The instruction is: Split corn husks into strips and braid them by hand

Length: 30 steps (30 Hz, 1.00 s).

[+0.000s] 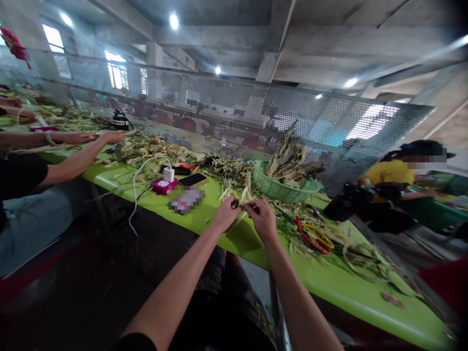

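My left hand (227,213) and my right hand (263,219) meet over the front edge of the green table (203,226). Between their fingertips is a pale plant strip (244,196), pinched from both sides; one end sticks up and a longer piece hangs below. The fingers of both hands are closed on it. Just beyond my right hand, a green plastic basket (288,191) holds dry, long leaves (287,158). Loose leaf scraps (234,171) lie behind my hands.
Left of my hands lie a phone (192,179), a pixelated item (186,200) and a magenta power socket (164,185) with a white charger and cable. Red and yellow loops (316,239) lie right. Co-workers sit at both sides; a perforated metal screen (219,107) stands behind.
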Tool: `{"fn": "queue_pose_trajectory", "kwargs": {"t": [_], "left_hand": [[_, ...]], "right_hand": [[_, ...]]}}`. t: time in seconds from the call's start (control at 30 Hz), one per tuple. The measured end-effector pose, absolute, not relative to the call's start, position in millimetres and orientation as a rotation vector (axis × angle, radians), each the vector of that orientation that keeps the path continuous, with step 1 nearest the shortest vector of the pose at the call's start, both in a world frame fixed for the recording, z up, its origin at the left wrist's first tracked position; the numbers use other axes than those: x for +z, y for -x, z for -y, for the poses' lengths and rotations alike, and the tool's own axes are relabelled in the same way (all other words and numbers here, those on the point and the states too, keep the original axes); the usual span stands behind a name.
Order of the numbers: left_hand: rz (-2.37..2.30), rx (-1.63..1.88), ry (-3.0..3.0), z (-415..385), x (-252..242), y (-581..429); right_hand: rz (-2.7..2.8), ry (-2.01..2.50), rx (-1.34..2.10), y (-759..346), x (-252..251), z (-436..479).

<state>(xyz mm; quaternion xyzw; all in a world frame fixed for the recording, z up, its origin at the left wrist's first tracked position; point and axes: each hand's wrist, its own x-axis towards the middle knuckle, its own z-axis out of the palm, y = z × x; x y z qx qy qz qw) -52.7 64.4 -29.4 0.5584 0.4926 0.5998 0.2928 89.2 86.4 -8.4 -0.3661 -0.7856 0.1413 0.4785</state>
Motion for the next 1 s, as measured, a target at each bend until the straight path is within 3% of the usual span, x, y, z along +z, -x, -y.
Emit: {"fn": "queue_pose_trajectory", "kwargs": {"t": [0.57, 1.0], "left_hand": [[-1.329, 1.642, -1.484, -67.8, -34.4, 48.8], [-1.309, 1.547, -1.483, -65.7, -32.0, 47.0]], "right_hand": [[1.938, 0.882, 0.201, -88.0, -6.3, -82.1], [1.905, 0.865, 0.351, -86.0, -9.9, -84.2]]}}
